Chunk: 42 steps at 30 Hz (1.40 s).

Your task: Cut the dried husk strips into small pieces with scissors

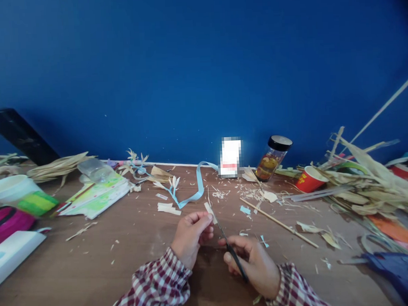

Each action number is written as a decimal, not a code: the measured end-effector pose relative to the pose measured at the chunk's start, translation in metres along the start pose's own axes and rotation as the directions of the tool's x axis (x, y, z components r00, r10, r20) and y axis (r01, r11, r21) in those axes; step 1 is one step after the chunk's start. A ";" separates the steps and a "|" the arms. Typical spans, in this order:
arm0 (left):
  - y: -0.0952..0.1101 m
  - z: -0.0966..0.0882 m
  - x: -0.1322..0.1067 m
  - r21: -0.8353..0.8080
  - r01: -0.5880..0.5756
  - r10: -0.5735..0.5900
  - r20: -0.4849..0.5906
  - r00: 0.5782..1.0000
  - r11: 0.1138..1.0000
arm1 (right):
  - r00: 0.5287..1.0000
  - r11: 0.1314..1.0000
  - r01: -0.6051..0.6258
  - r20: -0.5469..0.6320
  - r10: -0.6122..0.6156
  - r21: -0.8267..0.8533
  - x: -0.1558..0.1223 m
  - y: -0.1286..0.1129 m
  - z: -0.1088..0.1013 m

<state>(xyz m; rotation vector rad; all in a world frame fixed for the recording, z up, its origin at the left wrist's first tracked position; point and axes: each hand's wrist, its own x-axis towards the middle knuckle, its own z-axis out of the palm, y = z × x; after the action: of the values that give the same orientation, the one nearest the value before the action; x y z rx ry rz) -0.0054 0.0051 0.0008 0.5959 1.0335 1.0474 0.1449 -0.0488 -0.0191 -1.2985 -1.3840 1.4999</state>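
My left hand (191,234) pinches a small pale strip of dried husk (210,212) between thumb and fingers, holding it upright above the wooden table (127,255). Close beside it, my right hand (254,263) grips a pair of black-handled scissors (231,249). The blades point up and left and meet the lower end of the strip. Both sleeves are red and white check.
A light blue ribbon (198,189), a thin wooden stick (278,222) and husk scraps lie beyond my hands. A jar with a black lid (273,158) and a red paper cup (309,179) stand at the back right beside a husk pile (371,186). Papers (97,196) and a white bowl (11,188) are left.
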 end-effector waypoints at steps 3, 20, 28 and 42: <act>0.001 0.001 0.000 -0.006 -0.005 0.005 -0.004 1.000 1.000 | 1.000 1.000 -0.012 -0.001 0.012 0.002 0.000 -0.001 0.001; 0.000 0.001 -0.001 0.023 0.000 0.000 0.009 1.000 1.000 | 1.000 1.000 0.009 -0.013 -0.009 -0.029 0.000 -0.001 0.001; 0.001 0.001 -0.001 0.006 0.007 -0.007 -0.012 1.000 1.000 | 1.000 0.999 -0.009 -0.029 0.008 -0.036 0.000 -0.001 0.002; 0.001 0.000 0.000 0.046 -0.017 0.017 -0.010 1.000 0.999 | 1.000 0.999 0.008 -0.005 -0.008 -0.036 -0.001 0.001 0.000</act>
<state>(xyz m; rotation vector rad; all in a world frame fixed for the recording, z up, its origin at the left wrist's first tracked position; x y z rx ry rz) -0.0054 0.0054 0.0015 0.6378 1.0651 1.0448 0.1452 -0.0499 -0.0202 -1.3162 -1.4175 1.4716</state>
